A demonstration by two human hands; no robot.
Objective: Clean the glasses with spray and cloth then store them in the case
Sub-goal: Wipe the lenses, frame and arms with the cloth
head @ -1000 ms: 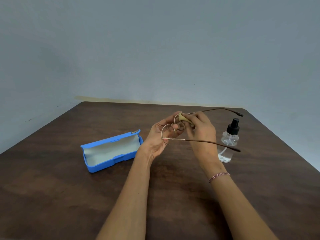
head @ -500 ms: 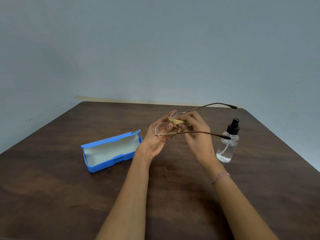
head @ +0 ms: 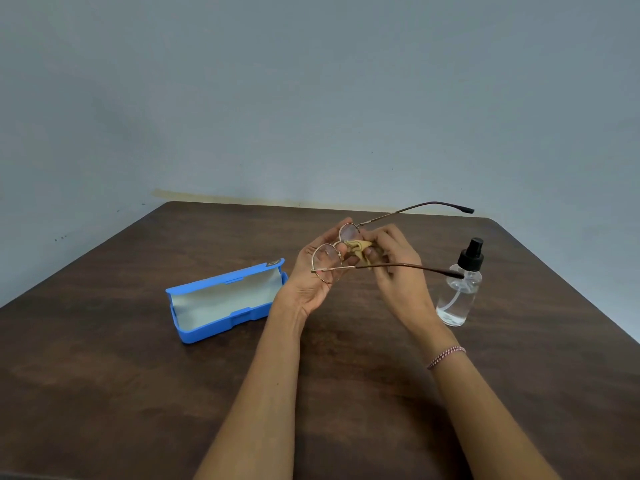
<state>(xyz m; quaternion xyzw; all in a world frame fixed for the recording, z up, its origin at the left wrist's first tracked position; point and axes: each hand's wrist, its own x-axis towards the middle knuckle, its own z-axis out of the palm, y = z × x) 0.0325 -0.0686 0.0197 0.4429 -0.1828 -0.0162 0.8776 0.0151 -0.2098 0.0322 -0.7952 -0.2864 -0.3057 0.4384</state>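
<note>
Step in hand: I judged this to be the wiping step, with spraying behind me and storing not yet begun.
Left hand: my left hand (head: 313,278) was closed on the glasses (head: 334,256) at the front, fingers curled round the rims near the bridge, palm turned up toward me.
Right hand: my right hand (head: 391,263) was pinched on the cloth (head: 356,249), a small tan wad pressed against the frame between the two lenses; whether it touched glass or only metal I could not tell.
Where the glasses were: held in the air above the table (head: 104,393), touching nothing but my hands and the cloth.
Pointing: the lens front sat at my left hand and both temples were unfolded, running away to my right; the near temple tip crossed in front of the spray bottle (head: 460,289), the far one reached out higher, toward the wall.
Long axis: roughly left to right across my view, lenses to temple tips, the far temple tilted slightly upward.
Bottle: it stood upright on the table, just right of my right hand, cap on.
Case: the blue case (head: 225,301) lay open on the table, well to the left, its pale lining bare.
Next move, as I judged it: finish rubbing both lenses, then fold the temples in before turning the frame lengthwise to suit the case.
Care: the wire frame looked thin, so I reckoned a light pinch was wanted.
</note>
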